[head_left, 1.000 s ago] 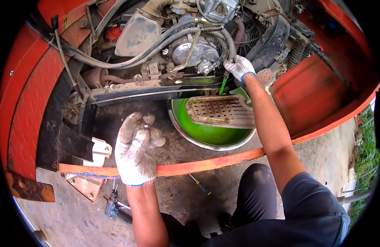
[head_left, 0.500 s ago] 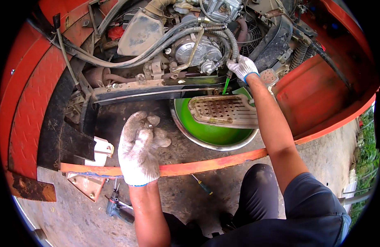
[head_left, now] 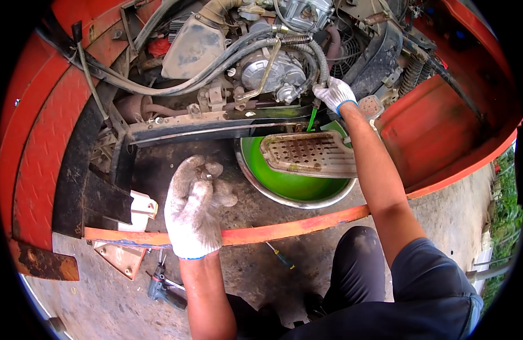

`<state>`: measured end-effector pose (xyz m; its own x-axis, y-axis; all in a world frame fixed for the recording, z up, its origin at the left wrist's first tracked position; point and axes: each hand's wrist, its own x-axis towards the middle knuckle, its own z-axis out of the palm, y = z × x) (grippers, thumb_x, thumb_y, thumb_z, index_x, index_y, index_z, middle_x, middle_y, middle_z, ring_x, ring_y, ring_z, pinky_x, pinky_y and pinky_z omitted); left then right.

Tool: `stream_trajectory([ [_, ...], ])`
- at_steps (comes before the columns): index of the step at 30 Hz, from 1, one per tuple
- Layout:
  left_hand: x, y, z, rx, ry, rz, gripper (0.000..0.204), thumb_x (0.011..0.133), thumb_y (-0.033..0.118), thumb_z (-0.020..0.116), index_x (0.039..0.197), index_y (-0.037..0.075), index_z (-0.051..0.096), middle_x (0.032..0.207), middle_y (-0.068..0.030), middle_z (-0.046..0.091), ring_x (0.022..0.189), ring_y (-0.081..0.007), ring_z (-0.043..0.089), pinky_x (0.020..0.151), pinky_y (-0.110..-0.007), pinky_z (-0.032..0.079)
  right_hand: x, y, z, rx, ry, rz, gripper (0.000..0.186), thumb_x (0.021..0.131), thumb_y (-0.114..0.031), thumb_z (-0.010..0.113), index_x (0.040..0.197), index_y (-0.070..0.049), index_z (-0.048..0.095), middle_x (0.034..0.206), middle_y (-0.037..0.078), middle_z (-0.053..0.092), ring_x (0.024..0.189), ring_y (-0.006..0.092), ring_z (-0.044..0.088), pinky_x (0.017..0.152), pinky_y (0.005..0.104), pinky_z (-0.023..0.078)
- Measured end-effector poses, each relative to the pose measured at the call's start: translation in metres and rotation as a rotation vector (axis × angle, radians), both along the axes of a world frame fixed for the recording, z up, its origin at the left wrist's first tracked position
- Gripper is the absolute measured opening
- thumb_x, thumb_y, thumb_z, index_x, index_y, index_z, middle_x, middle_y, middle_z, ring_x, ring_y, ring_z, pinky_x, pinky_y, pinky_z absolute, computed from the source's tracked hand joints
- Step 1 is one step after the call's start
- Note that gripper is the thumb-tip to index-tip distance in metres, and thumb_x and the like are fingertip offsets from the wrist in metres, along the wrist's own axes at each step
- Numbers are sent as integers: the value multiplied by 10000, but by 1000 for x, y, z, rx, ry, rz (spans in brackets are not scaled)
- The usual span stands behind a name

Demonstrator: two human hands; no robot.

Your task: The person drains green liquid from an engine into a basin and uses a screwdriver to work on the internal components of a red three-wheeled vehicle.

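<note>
My right hand (head_left: 336, 94), in a white knit glove, is closed round the lower end of a grey ribbed hose (head_left: 320, 62) beside the engine. Bright green liquid (head_left: 312, 120) streams down just below it. Under the stream stands a round metal basin (head_left: 255, 187) holding green liquid. A dirty perforated footrest plate (head_left: 304, 152) hangs over the basin and hides part of it. My left hand (head_left: 194, 207), in a soiled white glove, is raised above the orange rail with its fingers curled. A small metal piece (head_left: 209, 176) shows between thumb and fingers; its exact kind is unclear.
The engine (head_left: 272, 71) sits at the top, framed by red body panels (head_left: 37, 153). An orange rail (head_left: 289, 229) crosses in front of me. On the floor lie a power drill (head_left: 162, 286), a screwdriver (head_left: 280, 256) and a pale triangular bracket (head_left: 122, 258).
My left hand has shifted very slightly down and to the right in the picture. My right hand stays at the hose, and the green liquid keeps running.
</note>
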<state>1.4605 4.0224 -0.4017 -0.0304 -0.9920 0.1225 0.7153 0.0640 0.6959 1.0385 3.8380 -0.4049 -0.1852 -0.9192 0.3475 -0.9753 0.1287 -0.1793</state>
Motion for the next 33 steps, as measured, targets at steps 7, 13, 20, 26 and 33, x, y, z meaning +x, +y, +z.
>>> stream_trajectory([
  [7, 0, 0, 0, 1, 6, 0, 436, 977, 62, 662, 1388, -34, 551, 1154, -209, 691, 807, -236, 695, 688, -373, 631, -5, -4, -2, -11, -39, -42, 549, 930, -497, 572, 1043, 15, 732, 1018, 304, 718, 1011, 440, 701, 925, 504, 551],
  [13, -1, 0, 0, 1, 3, 18, 425, 976, 56, 662, 1379, -39, 562, 1145, -207, 695, 811, -240, 698, 692, -371, 633, -2, -2, 1, 2, -22, -55, 551, 931, -493, 568, 1059, 19, 727, 1020, 306, 717, 1012, 442, 699, 928, 501, 550],
  [20, -1, 2, 4, 12, -15, 32, 431, 970, 44, 662, 1379, -48, 561, 1146, -210, 696, 808, -236, 699, 687, -366, 633, 1, 0, 2, 0, -43, -58, 556, 923, -497, 577, 1057, 20, 730, 1032, 308, 715, 1030, 442, 695, 937, 501, 547],
  [26, -1, 2, 3, 20, -19, 34, 462, 953, 63, 688, 1381, -51, 558, 1146, -212, 695, 806, -233, 699, 679, -365, 634, -1, -2, 1, 22, -43, -53, 571, 910, -505, 593, 1076, 23, 732, 1048, 313, 711, 1046, 447, 689, 945, 501, 543],
  [33, -5, 2, 7, 15, -31, 33, 482, 945, 71, 694, 1387, -53, 551, 1147, -212, 695, 799, -230, 696, 678, -366, 630, -24, -14, -12, -6, -39, -22, 572, 912, -509, 598, 1095, 17, 729, 1056, 308, 712, 1062, 449, 682, 957, 504, 537],
])
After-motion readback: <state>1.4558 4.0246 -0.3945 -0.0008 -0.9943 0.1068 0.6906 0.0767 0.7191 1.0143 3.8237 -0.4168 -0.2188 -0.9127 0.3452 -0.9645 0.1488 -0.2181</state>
